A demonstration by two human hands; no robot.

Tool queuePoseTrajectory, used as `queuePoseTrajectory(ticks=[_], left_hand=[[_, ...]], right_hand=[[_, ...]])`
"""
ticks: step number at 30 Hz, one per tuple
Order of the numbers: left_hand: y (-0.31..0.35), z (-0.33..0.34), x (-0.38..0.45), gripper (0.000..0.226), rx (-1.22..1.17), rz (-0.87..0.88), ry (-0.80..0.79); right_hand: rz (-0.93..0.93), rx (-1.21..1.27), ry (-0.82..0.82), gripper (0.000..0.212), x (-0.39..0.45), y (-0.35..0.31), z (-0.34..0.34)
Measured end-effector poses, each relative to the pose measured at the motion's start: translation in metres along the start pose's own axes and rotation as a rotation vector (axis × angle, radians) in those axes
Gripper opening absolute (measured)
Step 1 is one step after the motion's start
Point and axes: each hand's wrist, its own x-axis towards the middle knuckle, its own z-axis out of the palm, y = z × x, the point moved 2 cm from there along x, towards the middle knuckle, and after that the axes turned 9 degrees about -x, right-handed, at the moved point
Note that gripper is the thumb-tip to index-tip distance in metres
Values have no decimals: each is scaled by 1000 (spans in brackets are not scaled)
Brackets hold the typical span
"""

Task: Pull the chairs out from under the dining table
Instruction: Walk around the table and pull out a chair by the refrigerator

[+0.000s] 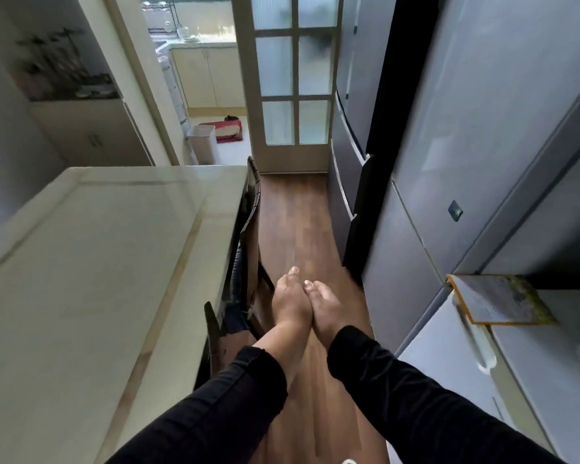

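Note:
The dining table (114, 246) has a pale glossy top and fills the left side. Three dark wooden chairs stand tucked against its right edge: the nearest chair (214, 333), a middle chair (250, 242) and a far chair (253, 174). Dark blue cloth (235, 316) hangs at the nearest chair. My left hand (290, 301) and my right hand (327, 308) are pressed side by side over the floor, just right of the nearest chair. Neither touches a chair and both hold nothing. Their fingers point away and down, partly hidden.
Tall grey refrigerators (416, 229) line the right side, leaving a narrow wooden-floor aisle (295, 212). A yellow-edged card (496, 299) sticks out from one. A glass-paned door (295, 78) stands open ahead, with a white bin (203, 144) in the kitchen beyond.

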Motion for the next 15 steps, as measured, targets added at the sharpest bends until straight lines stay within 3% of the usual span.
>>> queuePoseTrajectory(ticks=[6, 15], left_hand=[[32, 33, 42, 43, -48, 37, 90], [60, 48, 107, 45, 20, 55, 116]], right_hand=[[-5, -9, -118, 53, 58, -35, -12], [12, -19, -144, 51, 128, -67, 1]])
